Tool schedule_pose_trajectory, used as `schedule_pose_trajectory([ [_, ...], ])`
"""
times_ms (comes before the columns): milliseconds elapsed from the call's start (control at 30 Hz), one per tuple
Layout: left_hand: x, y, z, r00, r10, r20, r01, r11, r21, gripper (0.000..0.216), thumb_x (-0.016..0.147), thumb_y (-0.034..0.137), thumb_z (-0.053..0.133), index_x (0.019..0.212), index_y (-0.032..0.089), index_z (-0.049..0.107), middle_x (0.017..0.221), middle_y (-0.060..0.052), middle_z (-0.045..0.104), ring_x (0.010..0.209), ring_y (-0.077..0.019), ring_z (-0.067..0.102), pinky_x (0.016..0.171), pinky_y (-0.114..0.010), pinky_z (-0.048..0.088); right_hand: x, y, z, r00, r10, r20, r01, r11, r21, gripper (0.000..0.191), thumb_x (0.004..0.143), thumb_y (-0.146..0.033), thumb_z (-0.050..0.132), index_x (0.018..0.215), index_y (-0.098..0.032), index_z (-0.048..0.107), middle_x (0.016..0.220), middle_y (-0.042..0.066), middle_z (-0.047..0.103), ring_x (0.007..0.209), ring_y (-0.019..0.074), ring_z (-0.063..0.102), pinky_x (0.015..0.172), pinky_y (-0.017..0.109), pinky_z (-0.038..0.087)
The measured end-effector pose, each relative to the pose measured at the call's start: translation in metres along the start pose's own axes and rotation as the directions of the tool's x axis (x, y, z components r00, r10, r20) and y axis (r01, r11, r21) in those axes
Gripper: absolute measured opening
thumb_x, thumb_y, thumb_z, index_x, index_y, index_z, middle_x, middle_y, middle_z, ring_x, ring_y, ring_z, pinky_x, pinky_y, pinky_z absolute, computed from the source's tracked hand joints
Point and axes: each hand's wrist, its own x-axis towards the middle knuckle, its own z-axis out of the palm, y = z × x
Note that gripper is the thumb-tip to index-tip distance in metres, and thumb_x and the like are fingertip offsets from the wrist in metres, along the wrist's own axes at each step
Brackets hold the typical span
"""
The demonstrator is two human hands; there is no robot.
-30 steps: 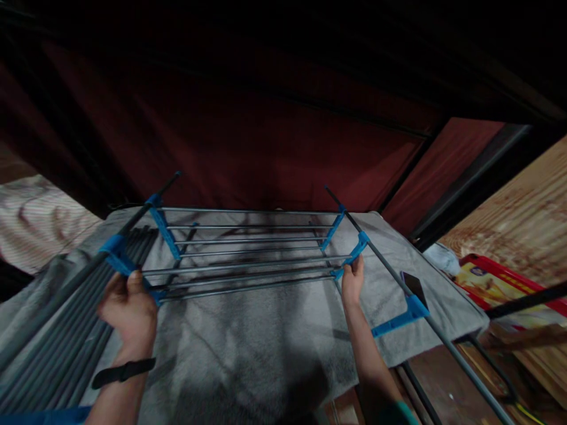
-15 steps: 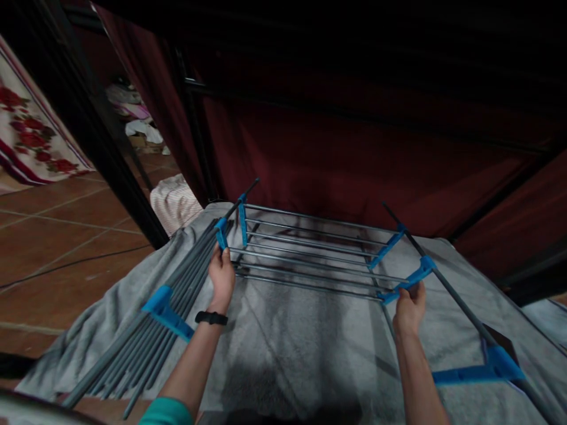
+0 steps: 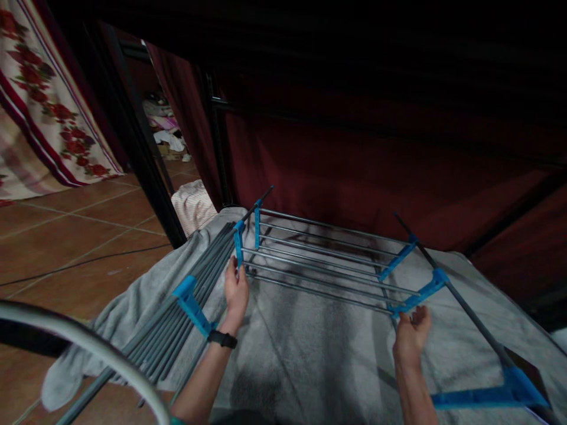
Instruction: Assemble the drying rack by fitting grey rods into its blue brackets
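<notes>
The person is apparently steadying or aligning a tubular rack [image 3: 319, 293], which is sitting on the grey blanket [image 3: 274, 342]; a next move is calling for even support at both ends. The left hand [image 3: 237, 290] is placing its grip around the left blue bracket [image 3: 238, 243], though clamping is staying unclear. The right hand [image 3: 410, 342] is holding its fingers apart just beneath the right blue bracket [image 3: 422, 294].

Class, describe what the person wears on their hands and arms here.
Both the left hand and right hand are ungloved. A dark wristband circles the left wrist, and a teal sleeve edge shows at the bottom. The right wrist has no band; no right sleeve is visible.
</notes>
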Motion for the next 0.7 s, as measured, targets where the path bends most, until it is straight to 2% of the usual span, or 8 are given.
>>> schedule_pose_trajectory([
  [67,-0.033,-0.008,-0.006,0.998,-0.056,-0.026,0.057,0.997,0.048,0.043,0.089,0.028,0.055,0.130,0.016,0.058,0.137,-0.017,0.062,0.130,-0.0279,0.057,0.113,-0.046,0.043,-0.041,0.018,-0.002,0.992,0.070,0.108,-0.066,0.997,-0.040,0.073,0.080,-0.044,0.060,0.146,-0.020,0.041,0.143,0.015,0.052,0.126,0.0308,0.055,0.108,0.051,0.043],
  [167,-0.079,-0.005,-0.013,0.989,-0.060,0.135,0.045,0.992,0.116,0.032,0.091,0.027,0.051,0.118,0.019,0.066,0.117,-0.012,0.070,0.115,-0.0261,0.065,0.105,-0.047,0.049,-0.108,0.044,-0.005,0.930,0.040,0.365,-0.001,0.994,-0.108,0.058,0.085,-0.045,0.053,0.138,-0.020,0.052,0.139,0.014,0.057,0.123,0.0318,0.058,0.104,0.049,0.047],
  [267,-0.104,0.031,-0.004,0.932,0.086,0.353,-0.107,0.993,0.040,0.028,0.092,0.022,0.049,0.112,0.021,0.068,0.112,-0.010,0.072,0.106,-0.0236,0.068,0.097,-0.043,0.054,-0.153,0.058,-0.004,0.864,-0.124,0.487,0.216,0.967,-0.137,0.045,0.089,-0.039,0.048,0.125,-0.019,0.063,0.136,0.015,0.061,0.126,0.0325,0.057,0.108,0.050,0.045],
  [333,-0.103,0.073,0.012,0.882,0.251,0.398,-0.252,0.966,-0.052,0.028,0.094,0.020,0.047,0.112,0.022,0.069,0.110,-0.009,0.072,0.107,-0.0221,0.067,0.098,-0.040,0.053,-0.164,0.058,-0.002,0.820,-0.199,0.537,0.324,0.934,-0.149,0.044,0.090,-0.035,0.044,0.125,-0.018,0.064,0.133,0.016,0.064,0.125,0.0320,0.059,0.108,0.051,0.044],
  [433,-0.077,0.148,0.047,0.829,0.425,0.363,-0.407,0.904,-0.129,0.030,0.096,0.019,0.046,0.115,0.023,0.069,0.113,-0.009,0.072,0.109,-0.0209,0.066,0.099,-0.038,0.051,-0.164,0.052,0.000,0.784,-0.240,0.573,0.407,0.895,-0.183,0.045,0.089,-0.030,0.041,0.126,-0.016,0.064,0.127,0.018,0.068,0.120,0.0320,0.062,0.105,0.052,0.046],
  [533,-0.027,0.216,0.086,0.795,0.498,0.347,-0.493,0.863,-0.111,0.029,0.095,0.017,0.048,0.113,0.020,0.071,0.114,-0.010,0.074,0.108,-0.0215,0.066,0.099,-0.036,0.050,-0.159,0.046,-0.001,0.755,-0.247,0.608,0.442,0.876,-0.192,0.045,0.088,-0.027,0.040,0.124,-0.016,0.065,0.127,0.017,0.068,0.119,0.0313,0.062,0.105,0.051,0.046],
  [633,0.038,0.257,0.109,0.763,0.450,0.464,-0.493,0.870,-0.033,0.028,0.093,0.013,0.049,0.108,0.014,0.073,0.112,-0.011,0.075,0.104,-0.0216,0.068,0.094,-0.034,0.051,-0.158,0.040,-0.004,0.732,-0.248,0.635,0.441,0.883,-0.163,0.044,0.087,-0.024,0.039,0.122,-0.017,0.065,0.124,0.016,0.070,0.118,0.0299,0.063,0.103,0.049,0.048],
  [700,0.083,0.266,0.105,0.757,0.430,0.493,-0.497,0.868,0.005,0.025,0.091,0.010,0.051,0.101,0.012,0.074,0.106,-0.011,0.077,0.101,-0.0204,0.068,0.093,-0.031,0.050,-0.157,0.037,-0.005,0.729,-0.245,0.639,0.429,0.891,-0.147,0.045,0.087,-0.023,0.038,0.121,-0.016,0.066,0.122,0.016,0.070,0.117,0.0293,0.064,0.101,0.049,0.049],
])
